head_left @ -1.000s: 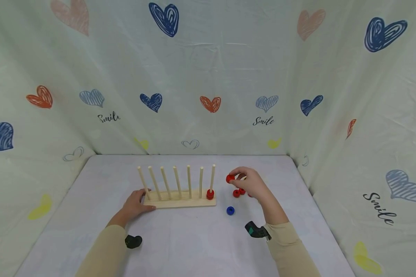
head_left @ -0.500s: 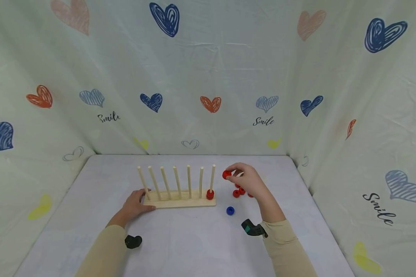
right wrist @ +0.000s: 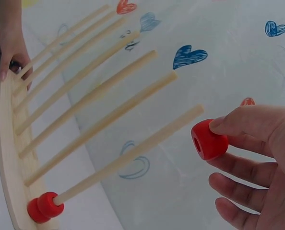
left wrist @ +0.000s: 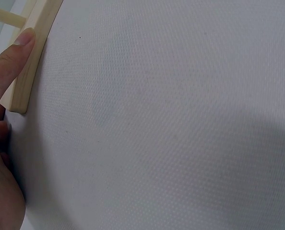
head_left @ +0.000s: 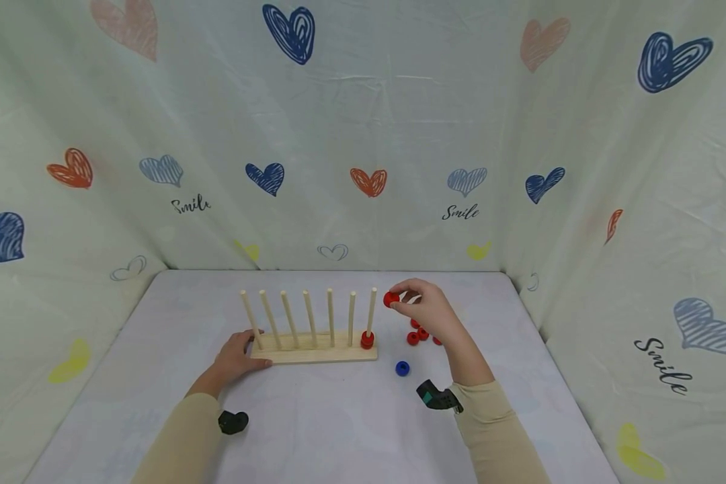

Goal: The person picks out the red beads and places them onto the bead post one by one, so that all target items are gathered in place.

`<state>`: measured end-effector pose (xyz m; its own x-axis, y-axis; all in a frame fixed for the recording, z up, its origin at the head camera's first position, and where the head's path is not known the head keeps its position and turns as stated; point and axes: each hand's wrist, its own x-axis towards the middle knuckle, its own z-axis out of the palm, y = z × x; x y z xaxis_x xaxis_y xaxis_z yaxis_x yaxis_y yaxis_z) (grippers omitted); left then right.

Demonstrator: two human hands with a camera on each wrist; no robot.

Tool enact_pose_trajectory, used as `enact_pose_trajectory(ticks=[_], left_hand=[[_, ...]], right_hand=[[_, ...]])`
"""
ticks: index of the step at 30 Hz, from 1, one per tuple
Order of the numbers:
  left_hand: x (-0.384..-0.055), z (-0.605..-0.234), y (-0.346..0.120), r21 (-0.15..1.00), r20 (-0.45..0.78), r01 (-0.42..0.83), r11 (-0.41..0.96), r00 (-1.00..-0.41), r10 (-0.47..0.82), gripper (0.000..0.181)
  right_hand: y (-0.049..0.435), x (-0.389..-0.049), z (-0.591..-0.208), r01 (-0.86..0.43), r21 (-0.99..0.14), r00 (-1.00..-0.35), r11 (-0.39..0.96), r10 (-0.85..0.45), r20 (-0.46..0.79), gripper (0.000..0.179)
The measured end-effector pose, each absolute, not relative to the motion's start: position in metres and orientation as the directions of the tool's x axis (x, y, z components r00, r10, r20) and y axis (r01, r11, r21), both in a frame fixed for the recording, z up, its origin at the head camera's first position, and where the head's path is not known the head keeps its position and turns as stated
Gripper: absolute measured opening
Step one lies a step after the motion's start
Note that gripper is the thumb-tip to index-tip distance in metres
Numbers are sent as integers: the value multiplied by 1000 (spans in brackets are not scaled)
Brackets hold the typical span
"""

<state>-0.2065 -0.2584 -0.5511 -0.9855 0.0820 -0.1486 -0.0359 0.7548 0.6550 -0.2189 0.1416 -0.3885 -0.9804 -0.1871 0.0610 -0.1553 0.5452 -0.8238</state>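
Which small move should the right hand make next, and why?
Perhaps move the red bead left, above the rightmost peg: the right hand pinches it beside that peg's tip, not yet threaded, while the left hand holds the opposite end of the wooden base.

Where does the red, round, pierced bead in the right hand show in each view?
Head: the red, round, pierced bead is slightly right of and below centre.
Left wrist: not in it.
Right wrist: right of centre, pinched in the right hand.
Shared landmark: the pale wooden pegged base, in all three.
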Motion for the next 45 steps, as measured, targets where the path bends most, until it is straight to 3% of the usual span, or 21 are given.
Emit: enact_pose_trajectory(ticks=[45], left_hand=[[-209, -556, -259, 657, -161, -52, 752, -984, 73, 81]], right_hand=[[119, -225, -372, -219, -834, -971, 507, -196, 135, 25]])
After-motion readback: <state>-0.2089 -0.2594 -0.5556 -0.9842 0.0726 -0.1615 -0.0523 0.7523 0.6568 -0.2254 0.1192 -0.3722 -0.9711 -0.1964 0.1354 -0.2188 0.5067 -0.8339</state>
